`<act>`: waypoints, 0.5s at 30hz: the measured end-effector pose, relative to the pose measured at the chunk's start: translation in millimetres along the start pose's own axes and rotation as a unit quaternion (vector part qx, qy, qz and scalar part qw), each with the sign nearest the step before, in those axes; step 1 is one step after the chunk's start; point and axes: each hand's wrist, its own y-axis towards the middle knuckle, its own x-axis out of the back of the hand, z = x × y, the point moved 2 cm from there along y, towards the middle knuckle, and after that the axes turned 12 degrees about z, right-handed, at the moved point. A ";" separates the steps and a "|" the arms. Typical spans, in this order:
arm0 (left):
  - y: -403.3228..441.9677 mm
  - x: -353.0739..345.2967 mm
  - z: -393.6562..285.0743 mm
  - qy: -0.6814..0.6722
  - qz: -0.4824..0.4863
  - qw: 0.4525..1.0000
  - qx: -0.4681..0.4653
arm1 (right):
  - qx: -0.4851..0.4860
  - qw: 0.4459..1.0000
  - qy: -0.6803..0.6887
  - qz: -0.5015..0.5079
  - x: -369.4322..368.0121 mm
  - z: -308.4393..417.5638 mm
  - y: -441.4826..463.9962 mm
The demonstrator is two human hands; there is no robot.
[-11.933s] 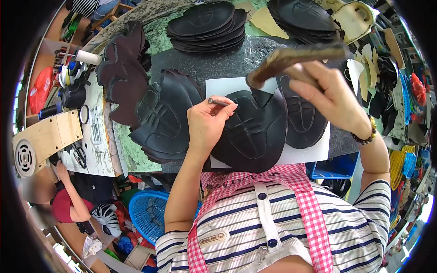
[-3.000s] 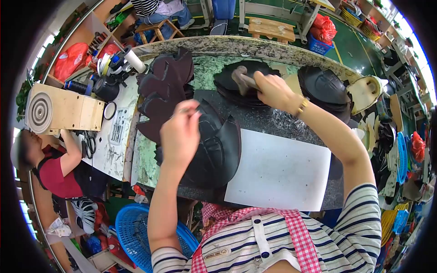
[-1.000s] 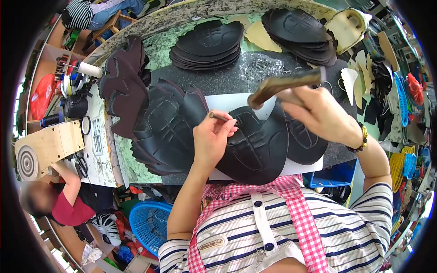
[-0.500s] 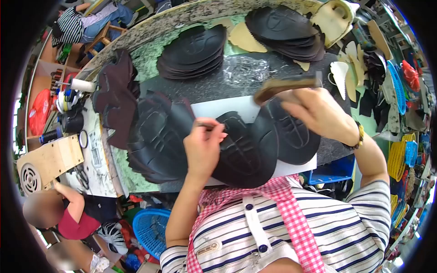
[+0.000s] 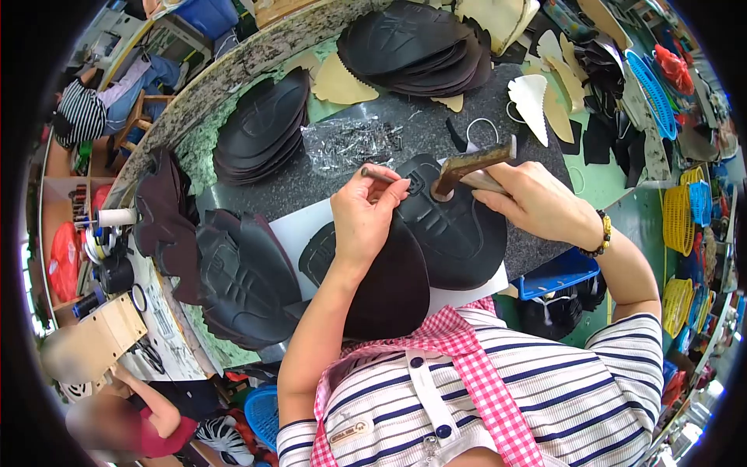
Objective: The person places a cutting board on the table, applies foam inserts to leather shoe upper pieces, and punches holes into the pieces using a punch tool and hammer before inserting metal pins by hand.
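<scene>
My right hand (image 5: 537,204) is closed around the handle of a hammer (image 5: 476,162). The hammer's worn brown head hangs low over a black leather shoe upper piece (image 5: 455,233) with stitched lines. Pinched in the fingers of my left hand (image 5: 364,218) is a short metal punch (image 5: 378,177), held tilted near the top of that piece. Another dark piece (image 5: 389,284) lies under my left wrist, partly hidden by it. A white board (image 5: 307,226) shows beneath the pieces. At the left, more stitched black pieces (image 5: 241,272) lie stacked.
Stacks of black pieces stand at the back left (image 5: 261,128) and back centre (image 5: 408,43). Small metal bits lie on clear plastic (image 5: 354,144) on the dark stone slab (image 5: 436,117). A blue bin (image 5: 556,276) is below the right edge. Two other people are at the left.
The view has shifted right. My right hand has lowered the hammer toward the piece. My left hand has brought the punch to the right-hand piece, which now shows more fully.
</scene>
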 end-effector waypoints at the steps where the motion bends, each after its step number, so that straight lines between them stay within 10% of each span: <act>1: 0.2 -0.7 0.7 -0.002 -0.003 1.000 -0.017 | 0.008 1.000 0.005 -0.019 5.7 3.0 0.3; 6: 1.4 -5.7 -16.3 0.195 0.018 0.975 -0.101 | 0.135 0.952 0.038 -0.271 50.8 41.9 -10.2; 8: 1.1 -12.4 -22.4 0.295 0.033 0.937 -0.182 | 0.178 0.968 -0.065 -0.168 41.2 41.1 -4.6; 15: 5.2 -8.4 -1.4 -0.017 0.008 1.000 -0.010 | -0.019 0.994 0.065 -0.091 32.5 2.3 -7.9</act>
